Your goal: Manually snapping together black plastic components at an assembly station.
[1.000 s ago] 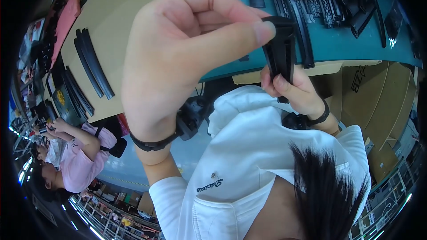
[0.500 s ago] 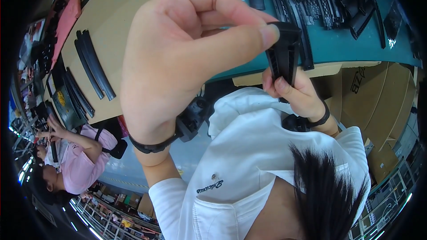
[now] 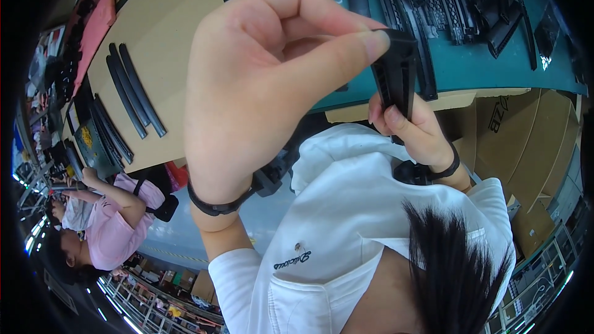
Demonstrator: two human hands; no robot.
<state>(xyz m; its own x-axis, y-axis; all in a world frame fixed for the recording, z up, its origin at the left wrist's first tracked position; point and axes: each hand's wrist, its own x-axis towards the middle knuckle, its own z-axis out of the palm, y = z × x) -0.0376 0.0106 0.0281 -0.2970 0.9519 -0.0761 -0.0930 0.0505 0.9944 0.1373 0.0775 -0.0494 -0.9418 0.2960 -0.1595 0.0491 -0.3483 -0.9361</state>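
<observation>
Black plastic part (image 3: 397, 74) held up at the near edge of the green table (image 3: 489, 74), as I see it. Left hand (image 3: 260, 80): thumb and finger pinching its upper end. Right hand (image 3: 421, 133) — gripping its lower end. Dark strips (image 3: 442, 9) heaped on the green table; left of it — a tan board (image 3: 170, 15), a co-worker in pink (image 3: 117, 232).

Downward head-worn fisheye, near left hand (image 3: 247, 86)
</observation>
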